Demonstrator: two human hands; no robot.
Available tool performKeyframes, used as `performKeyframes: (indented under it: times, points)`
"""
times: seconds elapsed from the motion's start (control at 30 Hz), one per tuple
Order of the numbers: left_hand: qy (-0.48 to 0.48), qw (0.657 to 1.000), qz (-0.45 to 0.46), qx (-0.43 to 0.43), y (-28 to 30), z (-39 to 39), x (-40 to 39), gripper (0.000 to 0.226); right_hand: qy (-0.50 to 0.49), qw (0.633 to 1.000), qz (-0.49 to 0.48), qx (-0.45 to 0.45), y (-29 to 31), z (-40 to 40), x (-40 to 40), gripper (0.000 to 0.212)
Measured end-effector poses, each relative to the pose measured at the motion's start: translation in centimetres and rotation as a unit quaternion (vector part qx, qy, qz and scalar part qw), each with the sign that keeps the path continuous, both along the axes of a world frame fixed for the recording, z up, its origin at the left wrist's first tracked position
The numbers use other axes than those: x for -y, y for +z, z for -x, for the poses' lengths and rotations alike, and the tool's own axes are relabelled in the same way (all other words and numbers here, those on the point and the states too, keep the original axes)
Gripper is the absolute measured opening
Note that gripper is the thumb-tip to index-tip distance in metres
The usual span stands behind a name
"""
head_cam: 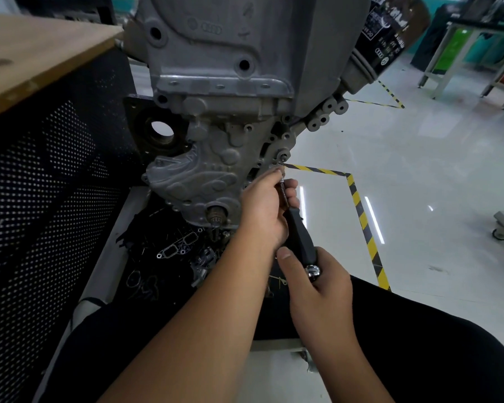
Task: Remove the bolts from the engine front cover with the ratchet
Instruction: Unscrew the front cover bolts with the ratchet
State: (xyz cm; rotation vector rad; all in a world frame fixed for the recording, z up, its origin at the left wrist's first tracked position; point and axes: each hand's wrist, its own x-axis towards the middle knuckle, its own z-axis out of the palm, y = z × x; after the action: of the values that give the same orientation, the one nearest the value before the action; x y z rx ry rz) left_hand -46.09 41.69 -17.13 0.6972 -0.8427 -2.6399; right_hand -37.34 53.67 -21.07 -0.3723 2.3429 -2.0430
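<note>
The grey engine front cover (204,175) hangs in the middle of the view, with the crank snout low on it. A ratchet (298,234) with a black handle and chrome end points up at the cover's right edge. My left hand (264,207) pinches the ratchet's thin shaft near its head, fingertips at a bolt (280,167) on the cover's right flange. My right hand (317,280) grips the black handle lower down. The ratchet head itself is hidden behind my left fingers.
A wooden-topped bench (32,59) with a perforated black panel stands at left. Under the engine a tray (169,257) holds gaskets and small parts. A black oil filter (381,39) juts out upper right. Yellow-black floor tape (361,216) marks the white floor.
</note>
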Motion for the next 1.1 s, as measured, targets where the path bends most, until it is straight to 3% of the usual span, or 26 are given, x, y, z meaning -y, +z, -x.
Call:
performKeyframes:
  times: [0.13, 0.33, 0.43, 0.53, 0.6, 0.67, 0.8, 0.9, 0.97, 1.1]
  points:
    - [0.029, 0.998, 0.052, 0.005, -0.1, -1.4, 1.6, 0.018, 0.031, 0.998, 0.038, 0.024, 0.7, -0.6, 1.2, 0.016]
    - [0.070, 0.993, 0.096, 0.010, 1.7, -7.1, 6.1, 0.008, 0.106, 0.993, 0.038, -0.034, 1.0, -2.7, 3.9, 0.008]
    - [0.098, 0.985, 0.140, -0.005, 4.0, -11.6, 9.2, 0.007, 0.164, 0.984, 0.067, -0.030, 1.9, -4.4, 6.0, 0.034]
    - [0.102, 0.960, 0.260, 0.038, 6.6, -17.0, 12.0, 0.006, 0.211, 0.971, 0.115, 0.016, 2.7, -7.1, 8.5, 0.044]
    - [0.135, 0.911, 0.377, 0.101, 8.8, -20.9, 14.4, 0.013, 0.246, 0.954, 0.158, 0.065, 3.2, -9.4, 10.0, 0.039]
    - [0.210, 0.832, 0.482, 0.177, 11.0, -25.3, 17.0, 0.017, 0.288, 0.938, 0.181, 0.064, 3.7, -11.6, 10.9, 0.030]
    - [0.309, 0.599, 0.633, 0.382, 14.3, -36.0, 22.5, 0.006, 0.332, 0.925, 0.181, 0.040, 5.2, -15.2, 12.1, 0.022]
    - [0.279, 0.484, 0.633, 0.536, 13.4, -43.3, 25.7, 0.022, 0.324, 0.934, 0.152, -0.001, 6.0, -16.4, 12.9, 0.013]
    - [0.243, 0.465, 0.632, 0.571, 11.6, -46.0, 26.9, 0.032, 0.314, 0.938, 0.146, -0.022, 6.9, -16.4, 13.3, 0.017]
    - [0.195, 0.481, 0.674, 0.525, 8.7, -46.7, 28.6, 0.062, 0.301, 0.942, 0.151, -0.012, 8.4, -15.3, 13.4, 0.020]
